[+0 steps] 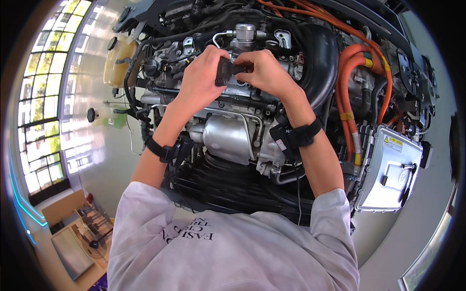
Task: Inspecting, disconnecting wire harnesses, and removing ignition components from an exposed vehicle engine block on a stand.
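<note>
Pale grey shirt (pixel 233 257) fills the lower part of the view, nearest the camera. Beyond it spreads an exposed engine (pixel 234 103), with a thick black pipe (pixel 328 63) curving down its right side, a silver box (pixel 374 182) at far right, and ribbed orange cables (pixel 342 92) between them. A rounded silver drum (pixel 223 138) sits below the hands.

Smaller, over the engine's upper middle, both hands meet at a little dark part (pixel 223 72). The left hand (pixel 201 75) holds it between thumb and fingers. The right hand (pixel 267 72) is narrow, thumb and fingers curled at the part's right end; whether it grips or only touches, I cannot tell.

As for progress, the work looks under way: the dark part seems neither finished with nor let go. Whether it is loose or joined to the engine is hidden by the fingers, so what remains cannot be judged further.
</note>
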Demonstrator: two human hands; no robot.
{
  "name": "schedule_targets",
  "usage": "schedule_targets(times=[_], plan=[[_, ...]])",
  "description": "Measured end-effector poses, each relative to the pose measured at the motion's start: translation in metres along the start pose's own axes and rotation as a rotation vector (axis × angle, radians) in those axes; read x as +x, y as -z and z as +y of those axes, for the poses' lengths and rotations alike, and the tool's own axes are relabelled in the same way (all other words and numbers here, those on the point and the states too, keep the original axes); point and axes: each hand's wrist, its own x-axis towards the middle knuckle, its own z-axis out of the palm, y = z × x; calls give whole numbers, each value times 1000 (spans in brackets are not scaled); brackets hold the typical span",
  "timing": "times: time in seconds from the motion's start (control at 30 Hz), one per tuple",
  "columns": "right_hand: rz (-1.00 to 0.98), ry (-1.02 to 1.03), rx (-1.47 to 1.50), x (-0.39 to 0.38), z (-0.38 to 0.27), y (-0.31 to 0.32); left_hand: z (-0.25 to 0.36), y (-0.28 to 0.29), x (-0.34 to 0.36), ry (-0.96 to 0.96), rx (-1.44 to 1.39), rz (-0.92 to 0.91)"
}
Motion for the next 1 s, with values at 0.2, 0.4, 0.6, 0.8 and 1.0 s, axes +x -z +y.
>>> schedule_targets(times=[0.2,0.4,0.6,0.8,1.0], plan=[[-112,-128,-62,1,-7,-4,-14,-3,-14,-28,-53,16],[-53,-304,31,-8,-17,-10,-8,3,-25,-31,-50,163],[-65,-200,-160,-19,-31,-21,-9,-6,-38,11,-151,178],[23,-535,-8,-21,-41,-20,-8,-4,-48,45,-268,185],[-109,-158,-535,-14,-41,-40,-11,-4,-54,53,-314,127]])
